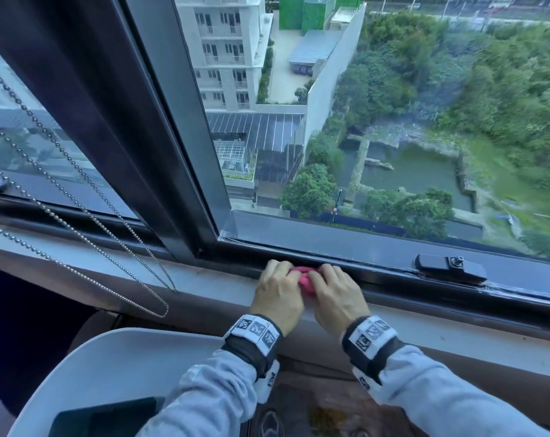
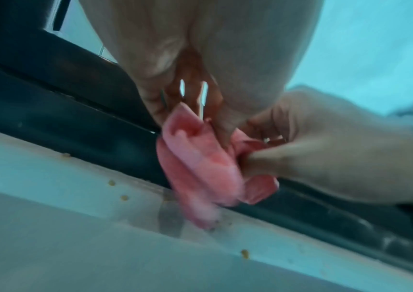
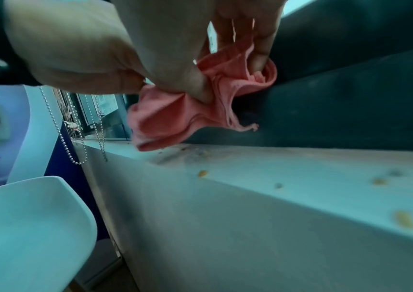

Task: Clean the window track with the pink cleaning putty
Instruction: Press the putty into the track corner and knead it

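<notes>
The pink cleaning putty (image 1: 301, 279) is a soft, crumpled pink mass; in the right wrist view it (image 3: 170, 118) looks like folded fabric with a hemmed edge. Both hands hold it together at the dark window track (image 1: 381, 274), just right of the vertical frame post. My left hand (image 1: 278, 274) grips its left side with curled fingers. My right hand (image 1: 328, 277) pinches its right side between thumb and fingers. In the left wrist view the putty (image 2: 200, 170) hangs from my left hand (image 2: 195, 110) over the track (image 2: 75, 126), its lower end touching the pale sill (image 2: 50, 177).
Small yellowish crumbs (image 3: 202, 173) are scattered on the sill (image 3: 313, 173). A black window latch (image 1: 450, 266) sits on the track to the right. Bead chains (image 1: 109, 244) hang at the left. A white chair (image 1: 115, 357) stands below the sill.
</notes>
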